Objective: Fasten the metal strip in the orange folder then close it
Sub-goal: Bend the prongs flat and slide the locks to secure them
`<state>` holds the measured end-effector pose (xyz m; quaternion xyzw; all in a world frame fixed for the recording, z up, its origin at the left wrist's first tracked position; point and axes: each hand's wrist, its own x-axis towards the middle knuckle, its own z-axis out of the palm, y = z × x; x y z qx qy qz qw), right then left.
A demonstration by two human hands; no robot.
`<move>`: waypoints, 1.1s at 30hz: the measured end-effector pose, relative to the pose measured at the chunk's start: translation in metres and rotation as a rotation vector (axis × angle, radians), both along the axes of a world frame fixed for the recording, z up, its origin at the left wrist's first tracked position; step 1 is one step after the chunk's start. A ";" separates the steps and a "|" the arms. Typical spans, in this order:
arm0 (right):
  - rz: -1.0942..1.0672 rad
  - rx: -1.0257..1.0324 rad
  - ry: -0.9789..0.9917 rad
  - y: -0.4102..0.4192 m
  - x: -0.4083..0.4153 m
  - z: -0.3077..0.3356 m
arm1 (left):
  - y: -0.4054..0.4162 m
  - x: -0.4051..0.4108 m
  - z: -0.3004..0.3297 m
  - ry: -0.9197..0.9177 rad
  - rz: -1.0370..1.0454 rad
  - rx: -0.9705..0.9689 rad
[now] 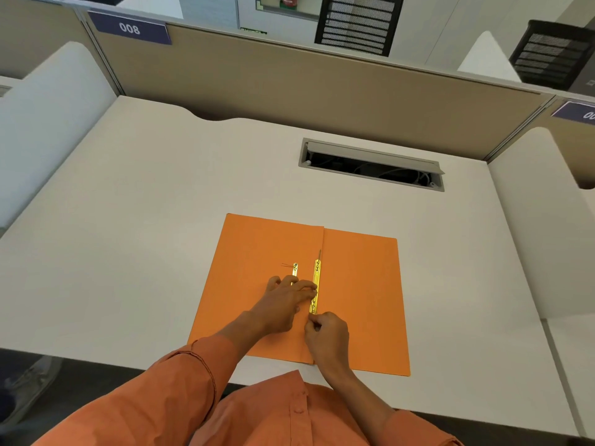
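Head view: the orange folder (pixel 360 284) is laid open on the desk (pixel 128 236). The metal strip (pixel 316 286) is seen along the fold, its near end hidden under the right hand (pixel 326 333), closed in a pinch there. The left hand (pixel 286 300) is pressed on it, fingers bent, partly covering a shorter gold piece (pixel 295 270) beyond.

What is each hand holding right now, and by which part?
The right hand pinches the near end of the long metal strip; the left hand presses fingertips on its middle. Neither lifts it off the open orange folder.
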<state>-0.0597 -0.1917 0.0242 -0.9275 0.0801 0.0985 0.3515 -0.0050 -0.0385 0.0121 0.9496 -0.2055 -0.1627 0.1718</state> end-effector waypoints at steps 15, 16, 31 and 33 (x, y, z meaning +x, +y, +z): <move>-0.018 0.017 -0.046 -0.010 -0.007 -0.010 | -0.001 -0.002 -0.001 0.004 0.005 -0.014; -0.015 0.018 -0.049 -0.010 -0.007 -0.010 | -0.001 -0.003 -0.001 0.003 0.007 -0.015; -0.099 0.101 -0.037 -0.012 -0.013 -0.011 | -0.003 -0.015 -0.007 -0.024 0.069 -0.100; -0.101 0.109 -0.024 -0.013 -0.013 -0.012 | -0.002 -0.016 -0.008 -0.029 0.074 -0.100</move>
